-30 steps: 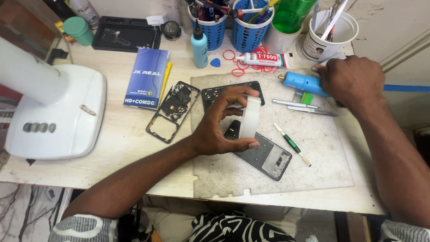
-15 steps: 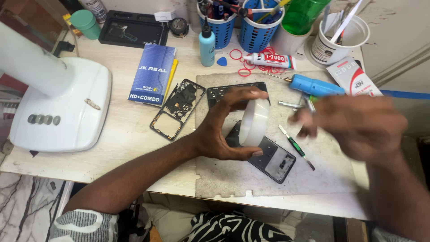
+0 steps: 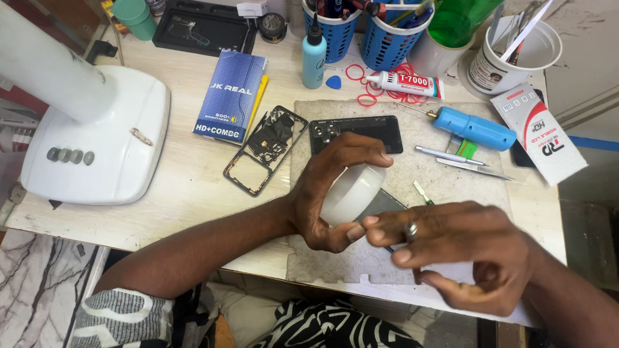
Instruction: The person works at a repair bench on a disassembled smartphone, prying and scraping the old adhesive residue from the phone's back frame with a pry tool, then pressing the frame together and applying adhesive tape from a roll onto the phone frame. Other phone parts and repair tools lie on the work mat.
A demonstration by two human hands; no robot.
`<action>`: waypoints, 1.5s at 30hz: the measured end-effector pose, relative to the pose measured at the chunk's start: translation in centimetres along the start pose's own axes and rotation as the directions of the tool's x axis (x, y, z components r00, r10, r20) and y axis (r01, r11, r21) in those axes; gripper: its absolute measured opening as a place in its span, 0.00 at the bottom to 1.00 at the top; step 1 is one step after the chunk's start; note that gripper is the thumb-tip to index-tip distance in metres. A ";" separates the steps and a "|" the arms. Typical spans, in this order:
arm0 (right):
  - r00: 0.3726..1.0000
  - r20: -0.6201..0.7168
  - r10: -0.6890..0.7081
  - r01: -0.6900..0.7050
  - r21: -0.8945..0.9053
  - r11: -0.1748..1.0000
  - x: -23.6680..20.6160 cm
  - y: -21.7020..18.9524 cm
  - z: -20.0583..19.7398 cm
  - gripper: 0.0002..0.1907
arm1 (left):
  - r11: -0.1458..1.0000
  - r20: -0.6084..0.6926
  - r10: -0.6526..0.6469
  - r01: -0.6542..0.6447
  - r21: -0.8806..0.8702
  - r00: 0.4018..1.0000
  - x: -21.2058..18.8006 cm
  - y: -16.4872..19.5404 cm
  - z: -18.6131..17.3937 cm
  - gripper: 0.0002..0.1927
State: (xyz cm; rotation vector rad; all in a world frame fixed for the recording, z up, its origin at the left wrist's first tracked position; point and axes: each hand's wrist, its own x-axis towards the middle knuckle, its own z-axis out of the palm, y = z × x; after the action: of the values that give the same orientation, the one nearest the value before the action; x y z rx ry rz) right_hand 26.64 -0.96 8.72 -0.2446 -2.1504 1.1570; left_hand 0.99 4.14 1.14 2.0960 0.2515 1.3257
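Roll of white tape (image 3: 353,193) — held upright on its edge over the grey work mat (image 3: 451,193), clamped in the left hand (image 3: 325,193), thumb under, fingers curled over the top. Just under the roll lies a dark phone body (image 3: 380,205), partly hidden. Right hand (image 3: 464,254), ring on one finger, sits just right of the roll; fingertips (image 3: 371,222) drawn together at its lower rim, seemingly pinching at the tape's free end. It is blurred — cannot tell whether any tape is actually between them.

Judgement: finding and lifting the tape end is the step in hand. It goes best with the roll kept steady and the end peeled slowly and straight, so it does not tear or fold on itself.

Beyond the roll, on the mat: a black phone panel (image 3: 356,132). Left of the roll, an open phone frame (image 3: 264,149), then a blue box (image 3: 231,96). Right of the roll: blue electric screwdriver (image 3: 474,127), tweezers (image 3: 474,169). Far beyond the roll, a glue tube (image 3: 406,82) and red rubber bands (image 3: 361,72).
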 end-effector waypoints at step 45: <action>0.963 -0.266 -0.050 -0.092 -0.494 0.864 -0.4 -0.9 1.9 0.18 | 0.993 0.056 0.109 -0.111 0.026 0.992 0.7 2.3 -0.1 0.31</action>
State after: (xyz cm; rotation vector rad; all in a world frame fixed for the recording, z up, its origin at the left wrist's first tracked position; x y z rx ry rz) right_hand 25.84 -2.97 8.54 -0.6237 -2.1629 0.5061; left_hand 0.88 2.76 3.07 2.1951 0.1345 1.3326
